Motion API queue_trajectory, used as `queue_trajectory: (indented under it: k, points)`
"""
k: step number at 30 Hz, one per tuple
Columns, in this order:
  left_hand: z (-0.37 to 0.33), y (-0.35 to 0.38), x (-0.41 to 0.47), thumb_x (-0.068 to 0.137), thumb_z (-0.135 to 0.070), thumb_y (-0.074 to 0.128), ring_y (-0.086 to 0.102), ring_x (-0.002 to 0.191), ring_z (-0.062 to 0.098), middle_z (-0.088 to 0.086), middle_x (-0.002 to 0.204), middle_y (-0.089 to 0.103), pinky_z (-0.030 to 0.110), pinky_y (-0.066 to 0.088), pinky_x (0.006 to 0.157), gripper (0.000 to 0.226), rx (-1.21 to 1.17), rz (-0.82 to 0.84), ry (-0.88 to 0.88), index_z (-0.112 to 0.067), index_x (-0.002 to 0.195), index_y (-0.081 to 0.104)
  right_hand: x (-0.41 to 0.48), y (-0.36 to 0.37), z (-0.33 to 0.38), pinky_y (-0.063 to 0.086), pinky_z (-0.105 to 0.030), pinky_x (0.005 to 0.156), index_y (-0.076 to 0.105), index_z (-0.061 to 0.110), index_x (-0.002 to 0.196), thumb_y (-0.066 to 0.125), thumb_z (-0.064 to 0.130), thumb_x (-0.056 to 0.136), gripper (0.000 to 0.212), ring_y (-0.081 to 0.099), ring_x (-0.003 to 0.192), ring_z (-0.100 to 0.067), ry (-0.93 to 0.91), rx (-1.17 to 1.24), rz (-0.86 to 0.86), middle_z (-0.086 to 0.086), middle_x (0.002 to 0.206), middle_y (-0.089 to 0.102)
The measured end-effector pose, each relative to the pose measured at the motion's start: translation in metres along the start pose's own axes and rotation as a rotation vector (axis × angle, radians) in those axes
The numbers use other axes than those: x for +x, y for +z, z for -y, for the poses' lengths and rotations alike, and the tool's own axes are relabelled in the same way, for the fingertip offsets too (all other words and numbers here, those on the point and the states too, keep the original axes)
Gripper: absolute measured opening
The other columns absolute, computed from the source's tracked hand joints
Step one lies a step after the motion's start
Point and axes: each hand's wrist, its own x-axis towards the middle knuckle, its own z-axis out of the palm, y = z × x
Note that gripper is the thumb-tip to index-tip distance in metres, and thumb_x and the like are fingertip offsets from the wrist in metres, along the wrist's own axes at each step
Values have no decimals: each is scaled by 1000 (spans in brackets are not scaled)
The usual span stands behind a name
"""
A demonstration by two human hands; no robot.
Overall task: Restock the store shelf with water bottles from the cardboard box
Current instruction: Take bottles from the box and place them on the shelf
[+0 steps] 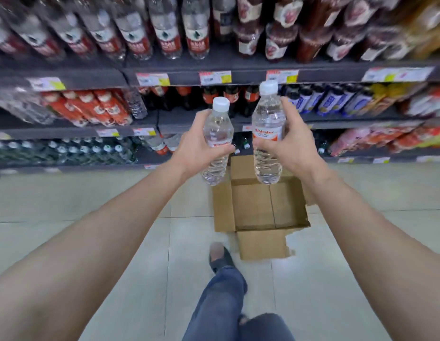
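My left hand [193, 146] grips a clear water bottle [217, 130] with a white cap and an orange label, held upright. My right hand [291, 141] grips a second clear water bottle [268, 124] of the same kind, slightly higher. Both bottles are in the air in front of the store shelf [169, 123]. Below them on the floor stands the open cardboard box [253, 205], with only its bare bottom visible. Its flaps are spread out.
The shelves hold rows of bottled drinks: clear bottles with red labels on top, dark bottles in the middle, small capped bottles [66, 150] low at the left. Price tags line the shelf edges. My leg and shoe [220, 258] stand on the tiled floor beside the box.
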Motion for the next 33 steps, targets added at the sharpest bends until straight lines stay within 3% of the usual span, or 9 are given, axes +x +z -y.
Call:
queue_trajectory:
  k: [3, 5, 10, 16, 20, 25, 29, 31, 33]
  points:
    - [-40, -43, -39, 75, -41, 92, 66, 117, 11, -14, 122, 69, 46, 52, 108, 85, -18, -62, 69, -33, 145, 44, -34, -2, 66, 52, -37, 106, 44, 50, 138, 90, 14, 76, 85, 67, 113, 1, -61, -10, 19, 26, 120, 69]
    - [-62, -71, -73, 74, -43, 93, 63, 121, 12, -14, 128, 65, 42, 49, 109, 87, -21, -116, 106, -33, 146, 44, -59, 0, 107, 52, -40, 107, 40, 42, 148, 90, 19, 76, 91, 65, 118, -3, -104, 2, 50, 19, 129, 68]
    - [-103, -151, -169, 78, -33, 94, 62, 122, 9, -14, 132, 64, 29, 48, 102, 84, -50, -243, 174, -39, 144, 43, -140, 17, 206, 51, -31, 104, 25, 41, 158, 88, 22, 80, 102, 61, 121, -4, -220, 29, 35, 19, 138, 58]
    - [-124, -274, -284, 74, -39, 96, 62, 120, -4, -10, 149, 57, 33, 48, 112, 99, 22, -334, 199, -34, 155, 39, -219, 70, 323, 47, -25, 102, 31, 45, 151, 87, 24, 81, 92, 59, 118, 0, -362, 6, 95, 27, 133, 54]
    - [-112, -368, -346, 77, -38, 95, 51, 126, -2, -18, 145, 52, 28, 43, 113, 99, 36, -429, 198, -32, 158, 38, -243, 140, 394, 47, -47, 110, 32, 49, 150, 89, 33, 78, 93, 55, 134, -19, -422, 16, 146, 10, 149, 53]
    - [-57, -505, -407, 79, -38, 93, 47, 133, 2, -22, 145, 47, 22, 40, 110, 100, 61, -528, 178, -31, 160, 35, -265, 268, 472, 42, -53, 115, 25, 50, 155, 89, 39, 77, 102, 43, 145, -25, -456, 56, 217, 4, 161, 41]
    - [3, -626, -448, 70, -50, 96, 59, 134, 16, -10, 146, 60, 47, 49, 114, 99, 68, -543, 150, -37, 153, 43, -278, 387, 532, 38, -44, 119, 20, 45, 159, 88, 38, 80, 105, 36, 148, -15, -455, 86, 232, 10, 166, 31]
    - [30, -682, -463, 70, -47, 96, 63, 130, 13, -13, 141, 64, 48, 51, 112, 92, 85, -551, 138, -39, 148, 47, -283, 442, 562, 30, -29, 115, 18, 42, 161, 86, 33, 83, 104, 31, 147, -7, -449, 115, 236, 13, 166, 26]
    - [52, -732, -476, 70, -44, 97, 64, 126, 9, -15, 137, 66, 45, 52, 112, 94, 107, -560, 116, -38, 149, 47, -284, 493, 591, 31, -24, 110, 17, 39, 162, 83, 27, 86, 101, 27, 151, -9, -445, 127, 244, 14, 168, 21]
